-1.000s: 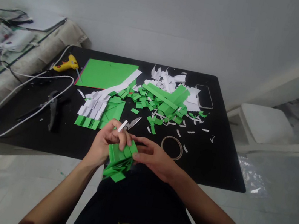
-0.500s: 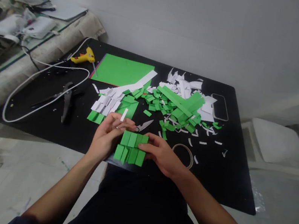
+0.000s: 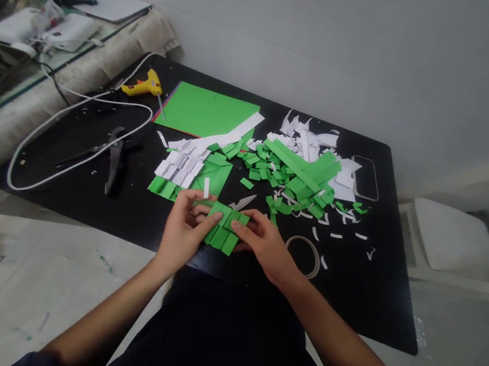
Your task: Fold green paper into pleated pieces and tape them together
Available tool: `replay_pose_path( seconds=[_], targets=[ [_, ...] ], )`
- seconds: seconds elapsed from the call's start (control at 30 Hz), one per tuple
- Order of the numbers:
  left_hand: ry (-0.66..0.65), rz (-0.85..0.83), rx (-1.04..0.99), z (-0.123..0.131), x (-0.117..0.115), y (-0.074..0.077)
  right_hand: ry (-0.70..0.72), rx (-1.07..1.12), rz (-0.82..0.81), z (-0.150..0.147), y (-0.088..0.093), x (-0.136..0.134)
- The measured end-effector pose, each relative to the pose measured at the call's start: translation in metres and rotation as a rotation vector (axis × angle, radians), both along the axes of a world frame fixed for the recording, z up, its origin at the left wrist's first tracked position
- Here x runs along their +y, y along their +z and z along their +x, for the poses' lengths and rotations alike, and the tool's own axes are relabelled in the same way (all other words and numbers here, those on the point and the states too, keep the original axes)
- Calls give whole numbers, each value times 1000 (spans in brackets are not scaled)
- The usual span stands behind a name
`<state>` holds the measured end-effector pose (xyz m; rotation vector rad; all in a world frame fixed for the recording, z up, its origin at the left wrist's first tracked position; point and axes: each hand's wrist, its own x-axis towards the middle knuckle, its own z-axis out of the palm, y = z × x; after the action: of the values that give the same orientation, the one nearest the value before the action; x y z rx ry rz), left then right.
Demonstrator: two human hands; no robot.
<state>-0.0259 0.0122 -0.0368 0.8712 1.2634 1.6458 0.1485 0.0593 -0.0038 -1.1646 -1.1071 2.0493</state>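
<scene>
Between my two hands is a green folded-paper panel [image 3: 222, 235], made of small flaps in rows and held tilted above the table's front edge. My left hand [image 3: 186, 226] grips its left side, thumb on top; a narrow white paper strip [image 3: 206, 187] sticks up by its fingers. The right side is pinched by my right hand [image 3: 265, 243], its thumb pressing on the flaps. Just beyond the hands lie scissors [image 3: 242, 201], their handles hidden. Left of them rests a white and green flap panel [image 3: 179, 166] of similar make.
A heap of green and white paper pieces [image 3: 303, 168] covers the table's middle right. Green sheets [image 3: 212, 112] lie at the back. A yellow glue gun [image 3: 144, 85], its looping white cable [image 3: 19, 152], black-handled pliers-like tool [image 3: 114, 161] and tape roll [image 3: 313, 260] surround the work.
The green panel has moved slightly up and tilted. My left thumb has come onto its face, and both hands now press it from the sides. The view has shifted a little.
</scene>
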Motion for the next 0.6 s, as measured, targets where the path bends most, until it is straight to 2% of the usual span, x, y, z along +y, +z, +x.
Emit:
replay_pose_path(
  seconds=[0.43,0.53,0.6],
  targets=[
    [13,18,70,10,-5,5,-63,-82,168,4,-3,-6],
    [23,7,74,9,-6,3,-109,-60,169,3,-4,-9],
    [39,11,66,8,-5,2,-147,-62,230,1,-6,-12]
  ],
)
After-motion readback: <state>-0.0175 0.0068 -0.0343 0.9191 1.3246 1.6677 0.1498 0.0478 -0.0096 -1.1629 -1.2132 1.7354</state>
